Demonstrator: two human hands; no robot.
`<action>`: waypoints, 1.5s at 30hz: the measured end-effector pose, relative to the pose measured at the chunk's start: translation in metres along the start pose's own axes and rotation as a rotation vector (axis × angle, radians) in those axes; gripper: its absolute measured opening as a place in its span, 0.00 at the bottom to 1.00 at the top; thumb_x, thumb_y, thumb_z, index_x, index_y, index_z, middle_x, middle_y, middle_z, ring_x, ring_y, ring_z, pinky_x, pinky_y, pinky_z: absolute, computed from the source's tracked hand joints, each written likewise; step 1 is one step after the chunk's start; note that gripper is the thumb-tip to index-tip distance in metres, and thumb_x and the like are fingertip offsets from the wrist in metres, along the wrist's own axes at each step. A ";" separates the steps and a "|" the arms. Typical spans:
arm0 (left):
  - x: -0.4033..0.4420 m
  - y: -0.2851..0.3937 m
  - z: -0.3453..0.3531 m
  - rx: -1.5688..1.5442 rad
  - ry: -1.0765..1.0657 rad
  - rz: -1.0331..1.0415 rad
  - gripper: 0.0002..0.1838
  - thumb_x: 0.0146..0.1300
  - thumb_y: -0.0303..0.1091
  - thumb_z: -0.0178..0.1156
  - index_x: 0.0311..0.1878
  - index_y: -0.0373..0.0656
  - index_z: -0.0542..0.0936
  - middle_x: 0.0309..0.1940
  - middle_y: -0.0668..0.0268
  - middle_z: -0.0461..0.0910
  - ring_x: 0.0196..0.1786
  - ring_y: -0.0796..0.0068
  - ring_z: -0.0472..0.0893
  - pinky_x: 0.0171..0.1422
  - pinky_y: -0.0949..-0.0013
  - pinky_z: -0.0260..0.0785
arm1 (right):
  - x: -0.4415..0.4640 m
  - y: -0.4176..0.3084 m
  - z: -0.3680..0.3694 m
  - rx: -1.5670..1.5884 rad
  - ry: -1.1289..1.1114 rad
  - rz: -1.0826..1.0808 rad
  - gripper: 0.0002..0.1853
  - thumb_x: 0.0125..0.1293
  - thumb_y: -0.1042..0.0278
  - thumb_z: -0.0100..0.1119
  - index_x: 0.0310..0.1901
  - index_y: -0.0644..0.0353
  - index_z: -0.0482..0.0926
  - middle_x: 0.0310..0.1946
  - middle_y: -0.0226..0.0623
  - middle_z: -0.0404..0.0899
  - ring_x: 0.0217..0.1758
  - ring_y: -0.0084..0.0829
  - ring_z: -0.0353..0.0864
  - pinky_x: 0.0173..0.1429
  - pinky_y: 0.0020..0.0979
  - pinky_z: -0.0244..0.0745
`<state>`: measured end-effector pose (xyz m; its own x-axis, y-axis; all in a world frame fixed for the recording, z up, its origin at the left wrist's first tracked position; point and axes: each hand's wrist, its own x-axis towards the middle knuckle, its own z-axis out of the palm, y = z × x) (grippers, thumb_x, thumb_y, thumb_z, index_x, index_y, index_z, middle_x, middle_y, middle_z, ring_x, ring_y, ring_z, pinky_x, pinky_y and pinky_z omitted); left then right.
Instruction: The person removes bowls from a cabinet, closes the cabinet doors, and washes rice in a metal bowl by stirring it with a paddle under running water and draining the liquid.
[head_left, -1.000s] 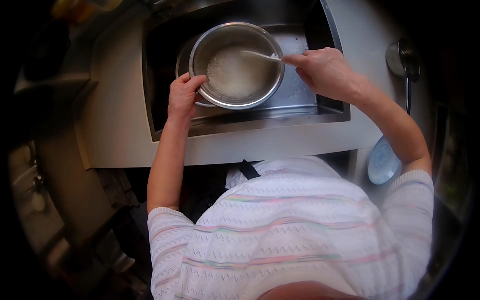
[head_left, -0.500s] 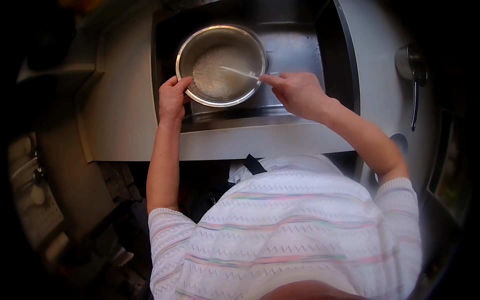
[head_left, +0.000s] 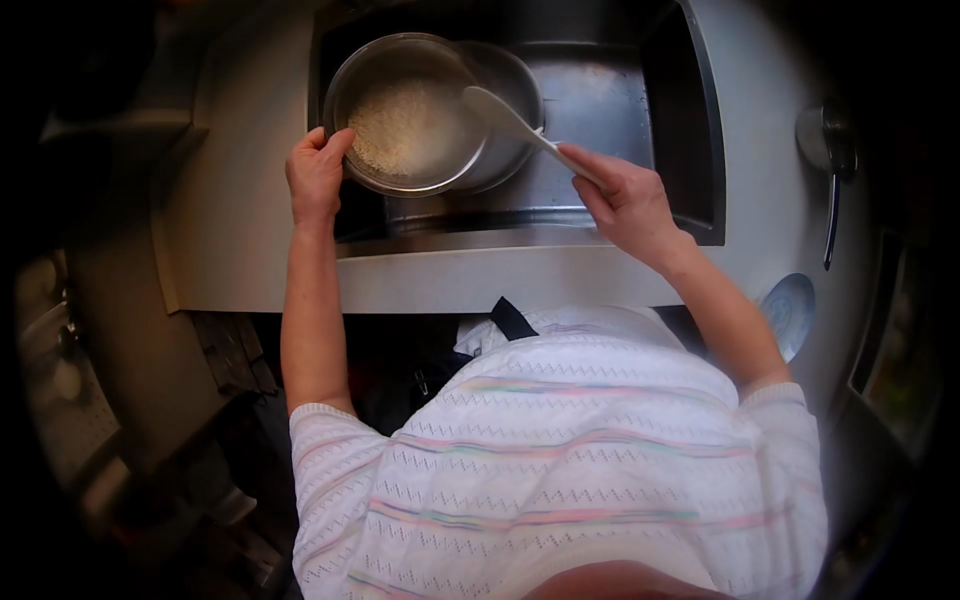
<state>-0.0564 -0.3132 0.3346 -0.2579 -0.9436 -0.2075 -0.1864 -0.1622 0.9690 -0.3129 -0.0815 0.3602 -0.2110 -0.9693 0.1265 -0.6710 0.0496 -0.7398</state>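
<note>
My left hand (head_left: 316, 178) is closed on the left rim of a round metal bowl (head_left: 345, 75), thumb on the inner side. White rice grains (head_left: 388, 130) lie toward the bowl's left side, with a cloudy patch beside them. In my right hand (head_left: 632, 205) is the handle of a white rice paddle (head_left: 497, 108). Its blade is over the bowl's right rim, above the rice level. Partly hidden under the bowl, a second round metal vessel (head_left: 518, 125) shows on the right.
All this sits over a metal sink (head_left: 590, 110) set in a pale counter (head_left: 430, 283). On the right counter lie a long-handled pan or ladle (head_left: 832, 165) and a bluish plate (head_left: 790, 312). Shelving with dishes stands at the lower left.
The bowl has moved left and slightly away, uncovering more of the vessel beneath. The paddle has come up out of the rice to the right rim, and my right hand has moved right.
</note>
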 end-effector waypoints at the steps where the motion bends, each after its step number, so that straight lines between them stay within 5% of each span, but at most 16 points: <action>1: -0.001 0.003 -0.001 0.013 0.017 0.025 0.06 0.54 0.27 0.59 0.23 0.40 0.75 0.20 0.75 0.74 0.21 0.89 0.68 0.23 0.81 0.61 | -0.001 0.003 -0.005 0.015 0.011 0.052 0.18 0.58 0.74 0.55 0.52 0.53 0.75 0.29 0.41 0.79 0.28 0.37 0.78 0.35 0.32 0.74; 9: 0.005 0.000 -0.014 0.195 0.073 0.173 0.10 0.52 0.29 0.58 0.19 0.36 0.73 0.17 0.79 0.68 0.24 0.90 0.63 0.27 0.80 0.57 | -0.017 0.018 -0.001 0.081 0.094 0.156 0.18 0.58 0.75 0.56 0.52 0.55 0.76 0.27 0.40 0.79 0.24 0.29 0.76 0.33 0.26 0.71; 20: -0.002 0.016 -0.013 0.429 0.151 0.285 0.10 0.51 0.33 0.59 0.28 0.33 0.78 0.17 0.74 0.72 0.24 0.88 0.67 0.30 0.79 0.63 | -0.028 0.027 0.015 0.142 0.067 0.155 0.18 0.58 0.75 0.56 0.52 0.55 0.75 0.26 0.40 0.78 0.23 0.28 0.75 0.32 0.26 0.71; 45: -0.008 0.027 -0.011 0.518 0.221 0.565 0.10 0.50 0.32 0.57 0.23 0.34 0.72 0.13 0.63 0.65 0.21 0.84 0.63 0.27 0.75 0.61 | -0.031 0.024 0.021 0.134 0.038 0.143 0.19 0.57 0.75 0.57 0.52 0.54 0.75 0.26 0.41 0.78 0.24 0.31 0.76 0.32 0.28 0.72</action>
<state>-0.0487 -0.3137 0.3641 -0.2614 -0.8871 0.3804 -0.5141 0.4615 0.7230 -0.3072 -0.0554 0.3248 -0.3257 -0.9448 0.0363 -0.5322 0.1515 -0.8329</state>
